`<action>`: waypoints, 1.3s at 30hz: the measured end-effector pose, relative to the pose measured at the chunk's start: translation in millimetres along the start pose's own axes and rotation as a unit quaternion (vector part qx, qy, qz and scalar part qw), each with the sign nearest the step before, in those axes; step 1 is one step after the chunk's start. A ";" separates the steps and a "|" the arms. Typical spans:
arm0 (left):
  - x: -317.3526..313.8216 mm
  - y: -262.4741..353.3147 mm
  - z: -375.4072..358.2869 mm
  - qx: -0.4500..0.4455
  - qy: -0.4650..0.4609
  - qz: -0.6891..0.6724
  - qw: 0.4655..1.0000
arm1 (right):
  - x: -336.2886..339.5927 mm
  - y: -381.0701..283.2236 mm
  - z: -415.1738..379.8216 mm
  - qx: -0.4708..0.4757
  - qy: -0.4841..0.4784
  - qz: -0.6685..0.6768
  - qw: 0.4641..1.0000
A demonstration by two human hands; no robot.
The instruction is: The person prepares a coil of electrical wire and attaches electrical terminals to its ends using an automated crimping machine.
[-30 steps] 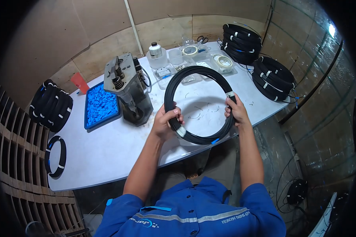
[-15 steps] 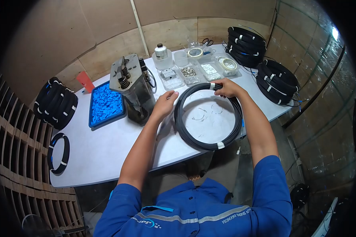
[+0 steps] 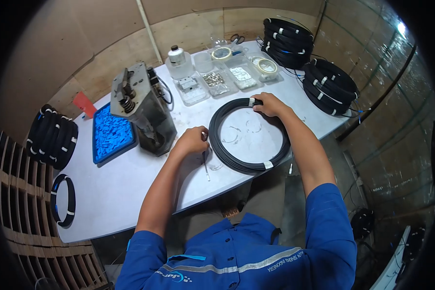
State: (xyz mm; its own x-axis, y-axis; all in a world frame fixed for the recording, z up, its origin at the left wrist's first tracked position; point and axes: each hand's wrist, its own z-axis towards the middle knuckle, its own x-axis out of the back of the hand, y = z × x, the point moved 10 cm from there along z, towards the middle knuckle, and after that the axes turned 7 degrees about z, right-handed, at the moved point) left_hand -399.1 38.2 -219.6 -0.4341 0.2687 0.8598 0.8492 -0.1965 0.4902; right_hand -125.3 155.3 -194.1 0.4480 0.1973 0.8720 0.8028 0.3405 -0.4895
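Observation:
A coil of black cable [image 3: 221, 155] lies on the white table, bound with white tape at its top and lower right. My right hand [image 3: 269, 105] is closed on the coil's top edge, beside the upper tape. Left of the coil, my left hand [image 3: 193, 140] is closed on a thin dark cable end [image 3: 206, 165] that hangs down with a white tip. A second cable end with a white connector [image 3: 290, 168] hangs past the table's front edge, below the coil's right side.
A metal press [image 3: 147, 116] and a blue tray of blue pieces [image 3: 113, 133] stand at left. Clear boxes [image 3: 217, 83], tape rolls [image 3: 267, 66] and a white bottle [image 3: 176, 55] line the back. Black coil stacks [image 3: 329, 87] sit at right, others [image 3: 52, 137] at left.
My left hand has moved down and closed on a thin cable end, now visible beside the coil. My right hand stays on the coil. The camera view has shifted slightly.

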 end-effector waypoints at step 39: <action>26.4 -28.7 36.1 -0.013 0.220 0.193 0.956 | 5.4 -4.2 -20.2 0.015 0.041 -0.038 0.998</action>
State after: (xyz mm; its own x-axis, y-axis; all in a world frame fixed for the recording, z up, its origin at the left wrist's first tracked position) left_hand -424.1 85.0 -216.1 -0.1795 -0.2508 0.9513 0.9663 -0.2261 0.1227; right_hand -118.3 136.3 -187.1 0.4188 0.0947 0.9031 0.8235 0.3795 -0.4217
